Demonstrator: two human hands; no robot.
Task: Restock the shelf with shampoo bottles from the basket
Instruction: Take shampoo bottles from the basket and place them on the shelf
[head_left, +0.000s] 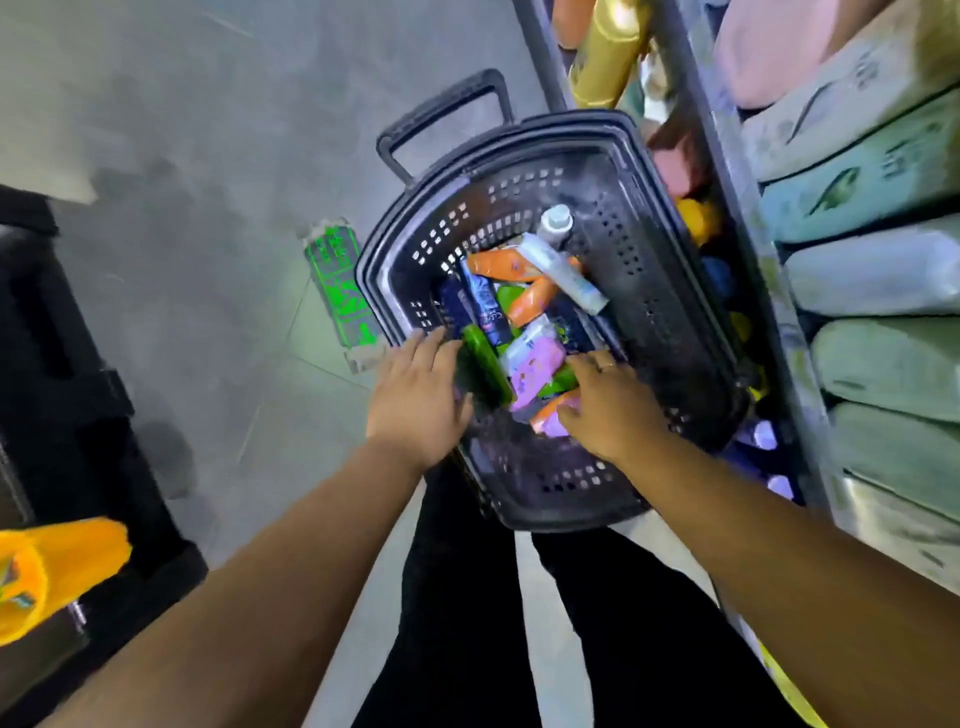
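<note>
Head view, looking straight down. The basket (670, 291), black and perforated, stands on the floor (208, 208) at the centre of the frame, its right side close against the shelf (727, 156) that runs down the right edge. The shampoo bottles lie in a loose pile in its bottom: a white bottle (563, 270) and orange bottles (498, 265) toward the top of the pile, a dark blue bottle (483, 304) at its left, a green bottle (485, 371) and a pink pack (535, 364) at its lower end. My left hand (415, 395) is at the lower left of the pile, its fingers (426, 345) straight and spread, holding nothing. The green bottle lies just beside its thumb, to the right, with its long axis running from upper left to lower right of the frame. My right hand (608, 410) covers the lower right of the pile, back to the camera, fingers (587, 364) bent downward over the pink pack; whether they close on anything I cannot tell. In my judgement the green bottle is the nearest pick and the left hand is the nearer to it: a small shift rightward would set the fingers across its body.
</note>
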